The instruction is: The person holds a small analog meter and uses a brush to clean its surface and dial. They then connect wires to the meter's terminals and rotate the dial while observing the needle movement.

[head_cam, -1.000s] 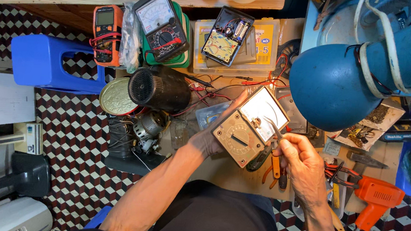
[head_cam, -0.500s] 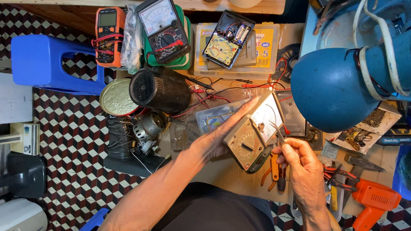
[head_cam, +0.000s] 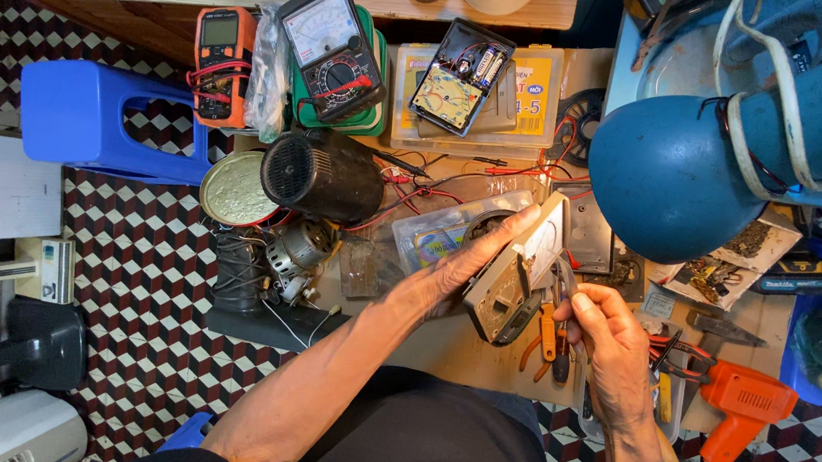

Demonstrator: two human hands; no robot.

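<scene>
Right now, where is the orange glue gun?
In the head view, the orange glue gun lies at the lower right of the workbench, just right of the right hand.

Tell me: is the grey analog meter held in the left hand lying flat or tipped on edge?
Tipped on edge. The left hand holds the grey analog meter tilted, its dial face turned sideways, narrow side showing.

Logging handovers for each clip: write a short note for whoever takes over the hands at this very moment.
Left hand: holds the analog meter unit tilted on edge above the workbench.
Right hand: grip closed on a small metal tool at the meter's edge.
Nearby: orange-handled pliers under the meter, black motor to the left, orange heat gun to the right.
Done: meter lifted. Left: the work at its edge.
</scene>
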